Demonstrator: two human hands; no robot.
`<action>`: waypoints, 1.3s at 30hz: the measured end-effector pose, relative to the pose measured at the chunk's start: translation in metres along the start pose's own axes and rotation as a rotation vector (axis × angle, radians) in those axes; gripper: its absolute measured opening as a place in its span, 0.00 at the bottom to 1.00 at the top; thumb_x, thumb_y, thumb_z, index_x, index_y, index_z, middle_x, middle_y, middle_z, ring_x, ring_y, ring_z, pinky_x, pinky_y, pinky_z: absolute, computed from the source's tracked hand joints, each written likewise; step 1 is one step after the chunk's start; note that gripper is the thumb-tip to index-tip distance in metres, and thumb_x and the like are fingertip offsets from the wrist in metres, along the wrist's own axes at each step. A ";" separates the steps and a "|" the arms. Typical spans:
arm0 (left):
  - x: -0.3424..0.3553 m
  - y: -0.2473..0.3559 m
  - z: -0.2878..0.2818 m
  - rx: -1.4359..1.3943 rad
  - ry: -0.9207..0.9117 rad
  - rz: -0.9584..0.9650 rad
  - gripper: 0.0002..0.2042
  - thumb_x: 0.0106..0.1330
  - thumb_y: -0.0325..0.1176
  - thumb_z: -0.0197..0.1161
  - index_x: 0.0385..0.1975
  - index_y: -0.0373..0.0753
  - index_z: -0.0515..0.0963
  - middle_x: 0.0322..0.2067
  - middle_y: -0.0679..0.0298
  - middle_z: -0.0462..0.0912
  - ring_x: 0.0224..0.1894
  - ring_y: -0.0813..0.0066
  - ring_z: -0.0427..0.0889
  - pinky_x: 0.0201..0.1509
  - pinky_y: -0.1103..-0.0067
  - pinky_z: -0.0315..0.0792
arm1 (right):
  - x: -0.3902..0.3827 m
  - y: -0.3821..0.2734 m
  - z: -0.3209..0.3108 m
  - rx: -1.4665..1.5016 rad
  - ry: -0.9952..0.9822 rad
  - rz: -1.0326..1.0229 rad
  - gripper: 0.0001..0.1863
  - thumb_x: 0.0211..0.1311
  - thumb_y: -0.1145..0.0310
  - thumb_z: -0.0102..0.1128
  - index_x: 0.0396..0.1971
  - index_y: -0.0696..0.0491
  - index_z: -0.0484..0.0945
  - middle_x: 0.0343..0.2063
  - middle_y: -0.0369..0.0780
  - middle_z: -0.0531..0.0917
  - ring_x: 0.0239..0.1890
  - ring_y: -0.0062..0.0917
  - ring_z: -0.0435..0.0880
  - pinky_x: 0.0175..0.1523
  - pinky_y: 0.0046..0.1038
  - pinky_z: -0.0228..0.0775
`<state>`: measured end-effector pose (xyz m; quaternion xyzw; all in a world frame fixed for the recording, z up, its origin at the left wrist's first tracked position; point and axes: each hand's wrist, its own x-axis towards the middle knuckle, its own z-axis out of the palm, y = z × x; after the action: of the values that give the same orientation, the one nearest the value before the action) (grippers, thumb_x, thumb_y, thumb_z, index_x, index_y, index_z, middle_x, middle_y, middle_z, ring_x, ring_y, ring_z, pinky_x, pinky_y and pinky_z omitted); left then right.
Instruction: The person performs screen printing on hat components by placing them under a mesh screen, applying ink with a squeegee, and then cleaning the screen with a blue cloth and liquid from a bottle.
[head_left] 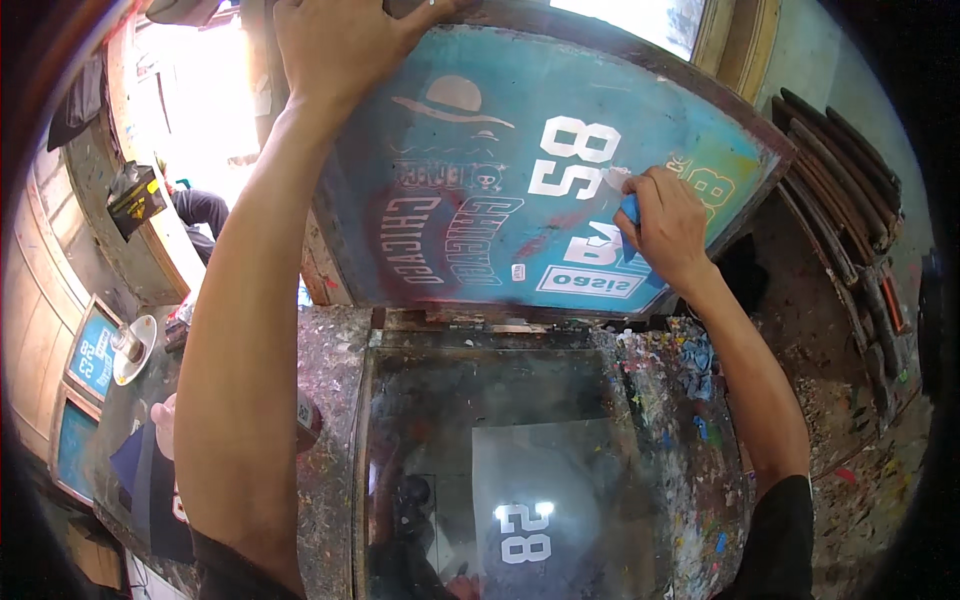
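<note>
A silkscreen frame [690, 120] with turquoise mesh and a dark wooden rim stands tilted up in front of me. Pale stencil shapes cover its mesh, with reddish smears at the left and a yellow patch at the right. My left hand [340, 50] grips the frame's upper rim at the left; part of its fingers lie beyond the picture. Against the mesh, right of the middle, my right hand [668, 222] is closed on a thin blue piece [629, 215]; whether it is cloth or tape I cannot tell. A whitish bit [615, 178] shows by its fingertips.
Below the frame lies a glossy dark printing board [420, 390] with pale printed digits [526, 532]. Blue scraps [697, 355] litter the paint-spotted table [330, 500]. Several dark boards [840, 190] lean at the right. At the left are a white plate [143, 335] and smaller turquoise screens [92, 350].
</note>
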<state>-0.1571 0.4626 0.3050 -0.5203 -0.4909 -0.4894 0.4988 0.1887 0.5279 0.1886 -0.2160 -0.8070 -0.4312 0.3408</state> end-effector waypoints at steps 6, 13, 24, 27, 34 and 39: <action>0.001 -0.001 0.000 -0.014 0.004 0.007 0.40 0.62 0.74 0.55 0.27 0.32 0.83 0.30 0.49 0.85 0.39 0.48 0.81 0.56 0.58 0.62 | -0.001 0.001 0.002 0.013 -0.007 -0.018 0.20 0.49 0.63 0.73 0.38 0.53 0.75 0.35 0.41 0.75 0.39 0.36 0.78 0.44 0.36 0.70; 0.001 0.001 -0.002 -0.007 -0.018 0.010 0.40 0.62 0.74 0.55 0.25 0.32 0.83 0.28 0.48 0.84 0.39 0.48 0.81 0.55 0.59 0.63 | -0.002 0.004 0.002 0.008 -0.033 -0.032 0.21 0.48 0.62 0.74 0.38 0.53 0.74 0.35 0.41 0.75 0.40 0.36 0.77 0.45 0.36 0.70; 0.002 0.001 -0.003 -0.012 -0.042 -0.010 0.42 0.61 0.76 0.53 0.27 0.31 0.83 0.31 0.47 0.85 0.40 0.47 0.81 0.57 0.57 0.63 | -0.004 0.007 0.002 0.006 -0.052 -0.067 0.23 0.46 0.62 0.75 0.39 0.53 0.74 0.36 0.41 0.75 0.40 0.36 0.77 0.45 0.36 0.70; 0.002 0.001 -0.004 -0.018 -0.048 -0.015 0.42 0.62 0.75 0.53 0.28 0.31 0.83 0.31 0.47 0.85 0.41 0.47 0.81 0.57 0.57 0.63 | -0.005 0.008 0.001 0.003 -0.064 -0.072 0.23 0.45 0.62 0.75 0.39 0.53 0.74 0.37 0.41 0.76 0.41 0.37 0.78 0.46 0.37 0.70; 0.002 -0.003 -0.001 0.000 0.000 0.023 0.41 0.62 0.74 0.53 0.29 0.31 0.83 0.31 0.48 0.85 0.41 0.48 0.81 0.57 0.58 0.63 | -0.005 0.007 0.000 0.007 -0.080 -0.085 0.23 0.45 0.63 0.75 0.40 0.53 0.75 0.37 0.42 0.76 0.41 0.37 0.78 0.48 0.37 0.70; 0.001 0.000 -0.003 0.004 -0.011 0.002 0.40 0.62 0.74 0.54 0.28 0.32 0.83 0.31 0.48 0.85 0.40 0.49 0.81 0.57 0.58 0.63 | -0.004 0.005 -0.002 0.024 -0.055 -0.095 0.21 0.44 0.68 0.73 0.39 0.54 0.74 0.34 0.42 0.76 0.40 0.38 0.78 0.46 0.37 0.70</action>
<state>-0.1570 0.4595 0.3061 -0.5224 -0.4939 -0.4854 0.4975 0.1958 0.5284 0.1892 -0.1850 -0.8307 -0.4310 0.3000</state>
